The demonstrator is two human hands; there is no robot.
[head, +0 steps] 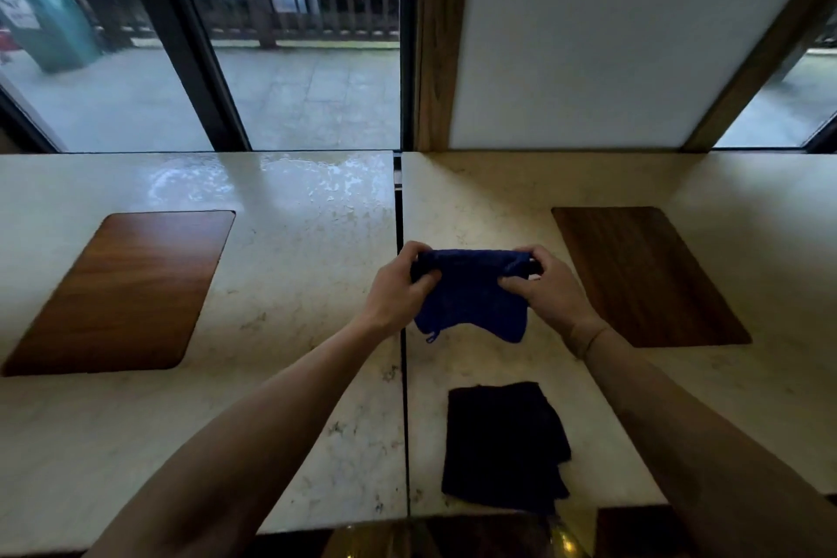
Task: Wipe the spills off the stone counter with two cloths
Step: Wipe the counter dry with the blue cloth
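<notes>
The stone counter (290, 285) runs in front of me in two pale slabs split by a dark seam, with wet patches (271, 186) shining along the far edge of the left slab. A wooden inlay (122, 290) is set into the left slab and a darker one (647, 276) into the right. Near the front edge of the right slab lies my folded dark cloth (502, 449), flat on the stone and apart from my hands. Above the seam I hold the blue cloth (471, 299) up off the counter, stretched between both hands, its lower edge hanging free. My left hand (398, 285) pinches its upper left corner, thumb curled against fingers. My right hand (548, 285) pinches the upper right corner the same way.
</notes>
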